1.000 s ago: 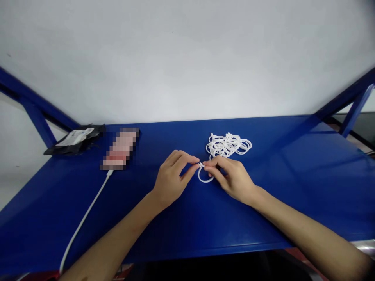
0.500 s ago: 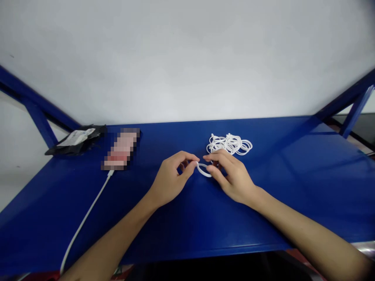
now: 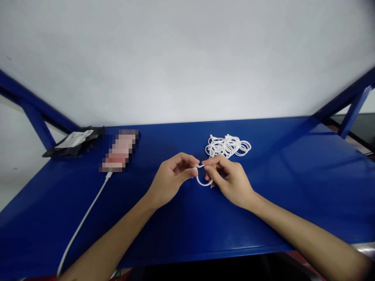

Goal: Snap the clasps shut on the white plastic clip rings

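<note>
Between my two hands is a thin white loop of cord or plastic tie (image 3: 204, 184), its lower curve hanging toward me. My left hand (image 3: 175, 177) pinches its left side, near a small thick end, with thumb and forefinger. The thumb and forefinger of my right hand (image 3: 230, 177) pinch the strand on the upper right, and the other fingers curl behind, partly hidden. Just beyond my right hand lies a tangled pile of similar white loops (image 3: 225, 145), some with small knobs on them.
A blue table (image 3: 164, 230) stretches in front of a pale wall (image 3: 187, 58). To the left lie a blurred-out phone (image 3: 121, 150) with a white cable (image 3: 83, 222) plugged in, and a black plastic package (image 3: 74, 140) with a white label. Blue metal braces (image 3: 36, 121) stand at both sides.
My right hand's fingertips have closed on the strand and come nearer my left fingertips. The loop's lower curve now hangs lower and rounder. My left hand keeps its pinch.
</note>
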{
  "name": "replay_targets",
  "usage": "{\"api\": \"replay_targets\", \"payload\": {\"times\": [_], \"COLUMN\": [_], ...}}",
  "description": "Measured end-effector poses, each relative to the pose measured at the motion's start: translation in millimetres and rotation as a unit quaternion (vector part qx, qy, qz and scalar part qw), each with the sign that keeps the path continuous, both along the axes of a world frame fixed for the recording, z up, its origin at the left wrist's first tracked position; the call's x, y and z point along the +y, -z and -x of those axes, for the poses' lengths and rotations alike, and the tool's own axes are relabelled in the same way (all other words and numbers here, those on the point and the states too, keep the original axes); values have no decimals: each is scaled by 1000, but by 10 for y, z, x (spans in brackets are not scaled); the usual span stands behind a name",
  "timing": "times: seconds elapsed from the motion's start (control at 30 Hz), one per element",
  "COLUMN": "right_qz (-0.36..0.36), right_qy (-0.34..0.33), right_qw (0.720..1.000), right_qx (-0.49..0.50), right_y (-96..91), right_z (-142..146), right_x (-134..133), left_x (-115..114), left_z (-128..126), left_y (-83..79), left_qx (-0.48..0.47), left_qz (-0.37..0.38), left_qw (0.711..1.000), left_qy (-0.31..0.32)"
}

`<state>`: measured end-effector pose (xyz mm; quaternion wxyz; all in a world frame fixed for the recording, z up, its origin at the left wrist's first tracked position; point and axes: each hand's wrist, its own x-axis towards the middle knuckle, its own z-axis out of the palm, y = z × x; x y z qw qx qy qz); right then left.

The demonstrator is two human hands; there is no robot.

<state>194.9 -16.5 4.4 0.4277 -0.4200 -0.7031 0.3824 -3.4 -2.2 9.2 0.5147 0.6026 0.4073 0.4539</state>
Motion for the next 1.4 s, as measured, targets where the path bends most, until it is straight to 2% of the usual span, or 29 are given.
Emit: {"api": "replay_targets", "payload": {"times": [0.2, 0.43, 0.5, 0.57, 0.6, 0.67, 0.73, 0.77, 0.83, 0.9, 0.97, 1.03, 1.2, 1.4], "right_qz": [28, -138, -174, -220, -240, -258, -260, -256, -215, -140, -79, -55, -101, -142], "right_qy": [-64, -111, -96, -55, -26, 84, 170, 173, 98, 49, 37, 46, 86, 146], "right_qw": [997, 979, 969, 953, 944, 923, 903, 903, 920, 931, 931, 926, 911, 892], "right_qx": [-19, -103, -147, -200, -227, -273, -295, -297, -311, -335, -353, -370, -391, -403], "right_y": [-37, -62, -62, -81, -100, -159, -236, -275, -339, -365, -346, -297, -193, -200], "right_z": [-28, -108, -145, -223, -283, -446, -648, -751, -936, -1065, -1125, -1128, -1035, -909], "right_x": [-27, -5, 50, 138, 192, 315, 436, 487, 557, 583, 583, 578, 585, 552], "left_x": [18, 10, 46, 92, 115, 154, 183, 192, 204, 207, 205, 201, 189, 167], "left_z": [-1, 12, 5, 3, 7, 22, 45, 56, 72, 77, 76, 72, 72, 72], "left_y": [45, 75, 108, 154, 179, 226, 261, 272, 284, 287, 288, 287, 279, 255], "left_qx": [48, 123, 175, 242, 276, 332, 364, 373, 384, 394, 402, 406, 417, 431], "left_qz": [-33, -118, -169, -229, -252, -271, -266, -260, -249, -242, -242, -246, -244, -235], "left_qw": [998, 985, 970, 942, 927, 903, 892, 890, 889, 886, 882, 880, 875, 871], "left_qy": [-12, -5, -16, -30, -35, -39, -33, -31, -32, -33, -32, -29, -19, -10]}}
